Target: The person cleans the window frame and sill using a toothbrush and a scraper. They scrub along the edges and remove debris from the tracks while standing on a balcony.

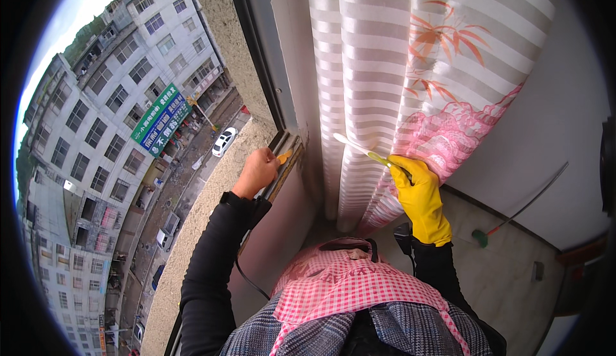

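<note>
My bare left hand is at the window sill track, fingers pinching a small orange-yellow piece whose kind I cannot make out. The piece lies against or just over the metal track, near the frame's corner. In a yellow rubber glove, my right hand grips a slim brush-like tool with a white and yellow-green handle. Its white end points up and left, in front of the striped curtain. Bristles cannot be seen clearly.
The window opening drops to a street with a parked white car and a building opposite. A rough outer ledge runs below. A long-handled green tool leans by the right wall. A black cable hangs beside me.
</note>
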The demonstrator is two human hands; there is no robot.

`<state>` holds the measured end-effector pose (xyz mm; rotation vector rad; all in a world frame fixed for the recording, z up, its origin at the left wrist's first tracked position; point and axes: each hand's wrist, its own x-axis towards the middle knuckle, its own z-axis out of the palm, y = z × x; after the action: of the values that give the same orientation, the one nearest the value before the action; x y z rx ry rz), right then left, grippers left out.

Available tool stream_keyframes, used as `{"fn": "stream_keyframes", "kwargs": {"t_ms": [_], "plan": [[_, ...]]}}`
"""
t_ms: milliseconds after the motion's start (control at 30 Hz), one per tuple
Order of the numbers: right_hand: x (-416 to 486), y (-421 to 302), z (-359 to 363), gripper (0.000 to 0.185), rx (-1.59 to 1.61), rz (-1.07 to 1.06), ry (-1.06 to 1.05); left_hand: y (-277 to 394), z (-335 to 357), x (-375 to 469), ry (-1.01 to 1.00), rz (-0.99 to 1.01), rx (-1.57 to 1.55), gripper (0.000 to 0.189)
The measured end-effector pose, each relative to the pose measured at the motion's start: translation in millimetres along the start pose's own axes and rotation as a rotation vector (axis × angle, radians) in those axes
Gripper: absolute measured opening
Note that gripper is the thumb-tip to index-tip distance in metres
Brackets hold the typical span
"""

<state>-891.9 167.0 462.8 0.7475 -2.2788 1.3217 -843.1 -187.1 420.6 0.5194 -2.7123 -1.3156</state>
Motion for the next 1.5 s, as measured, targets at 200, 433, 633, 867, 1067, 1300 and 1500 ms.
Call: {"fn": "stream_keyframes", "kwargs": {"t_ms": [200, 433, 633, 867, 1067, 1300, 1500], "plan": [[0.2, -0.4, -1.7, 0.016, -0.002, 0.009, -0.012, 14.5, 13.1, 17.2, 0.011, -0.054, -0.065, 0.016], [-0.8, 2.1, -0.4, 0.016, -0.006, 0.002, -0.003, 2.0, 18.8, 21.4, 0.000, 0.042, -0.122, 0.015], [-0.7, 5.6, 1.3, 0.016, 0.029, 0.020, 0.001, 4.7, 18.0, 9.6, 0.114, 0.259, 0.083, 0.015], [-0.4, 7.5, 2.0, 0.016, 0.003, -0.003, 0.010, 7.8, 13.1, -16.2, 0.160, 0.236, 0.198, 0.017], [0.9, 5.8, 2.1, 0.016, 0.010, 0.007, 0.000, -0.1, 4.8, -4.2, 0.085, 0.054, 0.132, 0.018], [1.0, 3.0, -0.1, 0.017, 0.006, 0.010, 0.009, 0.9, 19.8, 26.1, 0.086, 0.033, 0.055, 0.018], [0.2, 3.5, 0.1, 0.017, -0.002, 0.017, 0.009, -2.5, 19.0, 26.6, 0.050, 0.089, 0.043, 0.018]]}}
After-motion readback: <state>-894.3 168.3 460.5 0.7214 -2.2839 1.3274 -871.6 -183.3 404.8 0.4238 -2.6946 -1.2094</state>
